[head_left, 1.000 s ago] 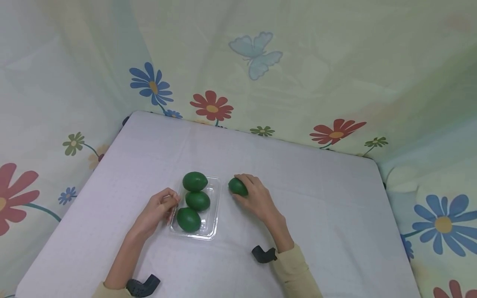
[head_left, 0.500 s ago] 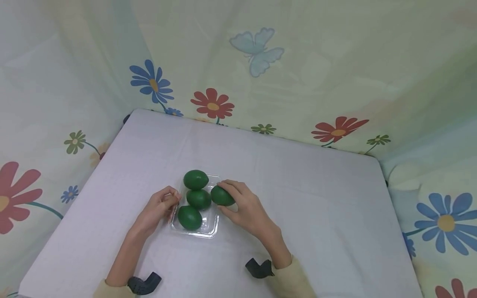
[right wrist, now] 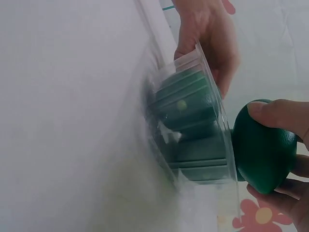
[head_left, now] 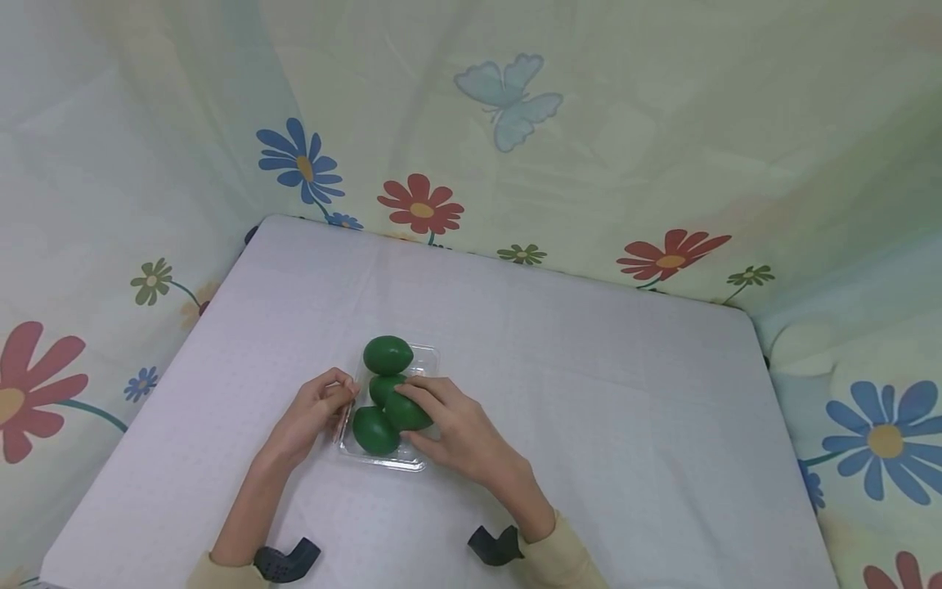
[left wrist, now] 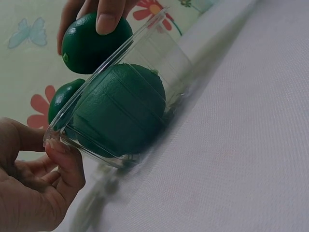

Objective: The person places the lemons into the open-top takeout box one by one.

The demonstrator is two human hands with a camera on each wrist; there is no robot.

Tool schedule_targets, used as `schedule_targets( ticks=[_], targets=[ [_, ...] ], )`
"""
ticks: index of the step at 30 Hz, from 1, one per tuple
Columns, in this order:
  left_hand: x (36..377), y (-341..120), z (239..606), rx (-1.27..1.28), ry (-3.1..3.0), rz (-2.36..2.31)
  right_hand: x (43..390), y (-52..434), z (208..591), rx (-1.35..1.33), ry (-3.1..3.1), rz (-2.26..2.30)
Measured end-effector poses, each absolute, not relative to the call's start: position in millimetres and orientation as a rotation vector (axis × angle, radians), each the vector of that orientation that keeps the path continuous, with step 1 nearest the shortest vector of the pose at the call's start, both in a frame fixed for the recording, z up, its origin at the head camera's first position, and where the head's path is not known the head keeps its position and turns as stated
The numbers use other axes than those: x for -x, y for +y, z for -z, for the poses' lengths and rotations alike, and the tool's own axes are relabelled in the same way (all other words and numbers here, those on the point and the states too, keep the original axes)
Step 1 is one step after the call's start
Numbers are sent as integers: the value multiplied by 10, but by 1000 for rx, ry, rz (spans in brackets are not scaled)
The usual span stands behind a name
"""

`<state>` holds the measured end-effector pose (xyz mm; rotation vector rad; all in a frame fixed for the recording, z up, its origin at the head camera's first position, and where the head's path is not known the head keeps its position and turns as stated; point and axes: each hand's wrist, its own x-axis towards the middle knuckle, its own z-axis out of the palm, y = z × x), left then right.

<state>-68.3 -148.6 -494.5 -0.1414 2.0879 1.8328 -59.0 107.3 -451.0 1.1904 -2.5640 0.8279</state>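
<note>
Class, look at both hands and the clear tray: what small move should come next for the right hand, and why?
Probably lower the held green fruit into the clear tray and loosen the grip. The right hand holds it just above the tray, over the three fruits already inside, while the left hand pinches the tray's left rim, steadying it.

A counter (head_left: 589, 393) covered with a pale lavender-white cloth fills the near and middle ground, its far corners rounded. Behind it and along both sides hangs a soft yellow-green curtain (head_left: 662, 123) printed with red, blue and olive flowers. A pale blue butterfly (head_left: 508, 98) sits on the far part, above the counter's middle. The light is even and soft, with faint shadows.
</note>
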Motion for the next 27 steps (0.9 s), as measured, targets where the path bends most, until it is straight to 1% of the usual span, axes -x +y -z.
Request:
schedule_targets(
  ticks=[5,15,22,27],
  targets=[
    [681,-1492,4943,138,2080,-1839,564,1019,4535,-1222,-2556,-808],
    [674,-1488,4936,143,2064,-1843,536,1007,4597,-1182,-2613,-772],
    [698,-1478,4929,124,2070,-1840,531,1031,4619,-1133,-2613,-772],
    [691,-1470,4889,151,2202,-1723,484,1114,4596,-1068,-2618,-787]
  ],
)
